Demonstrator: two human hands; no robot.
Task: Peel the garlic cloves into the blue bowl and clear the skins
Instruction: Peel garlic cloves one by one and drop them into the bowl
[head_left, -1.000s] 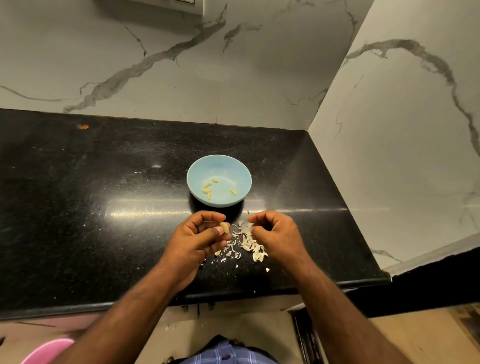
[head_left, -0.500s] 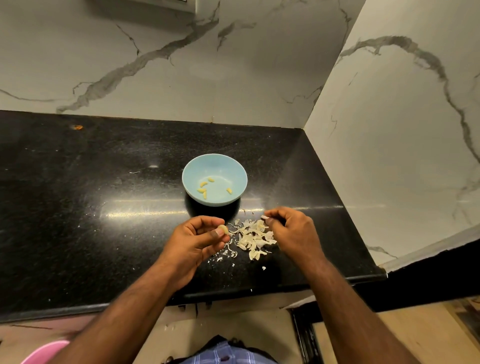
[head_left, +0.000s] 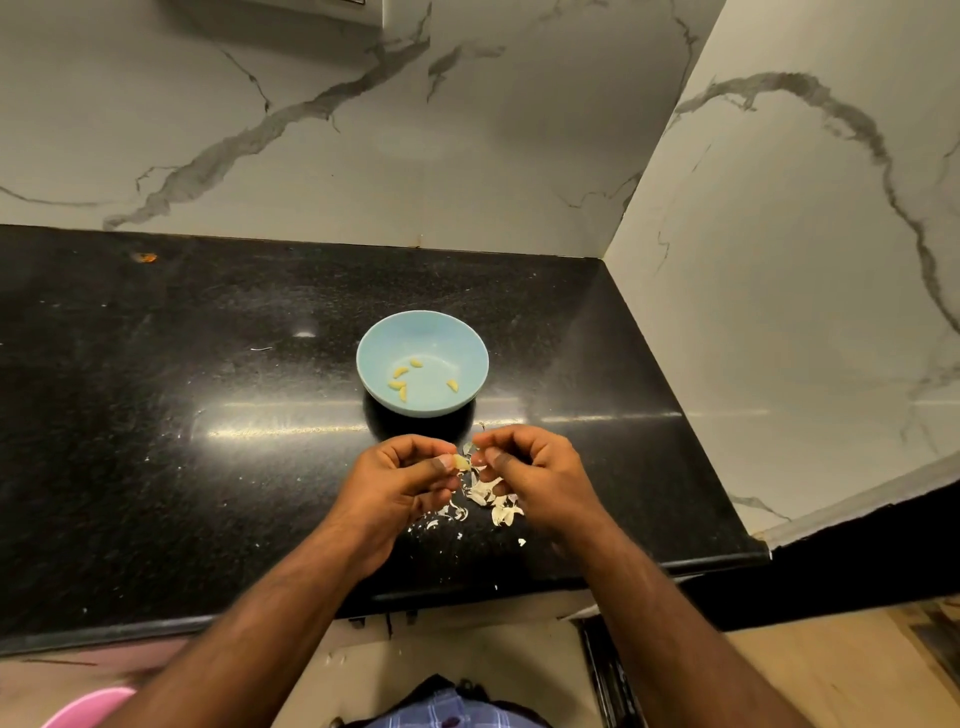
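Observation:
A blue bowl (head_left: 422, 332) stands on the black counter with several peeled garlic cloves (head_left: 400, 372) lying in it. Just in front of the bowl my left hand (head_left: 400, 483) pinches a pale yellow garlic clove (head_left: 461, 462) between thumb and fingertips. My right hand (head_left: 535, 475) is close beside it, fingers curled, its thumb and fingertips at the clove's right end. A heap of white garlic skins (head_left: 491, 499) lies on the counter under and between both hands.
The black granite counter (head_left: 182, 415) runs left, its front edge near my forearms. Marble walls meet in a corner at the back right. A pink object (head_left: 88, 709) shows at the bottom left below the counter. A small orange speck (head_left: 144, 256) lies far left.
My right hand has come back left from the skin heap and now meets the clove held by my left hand. Both hands sit slightly higher above the skins.

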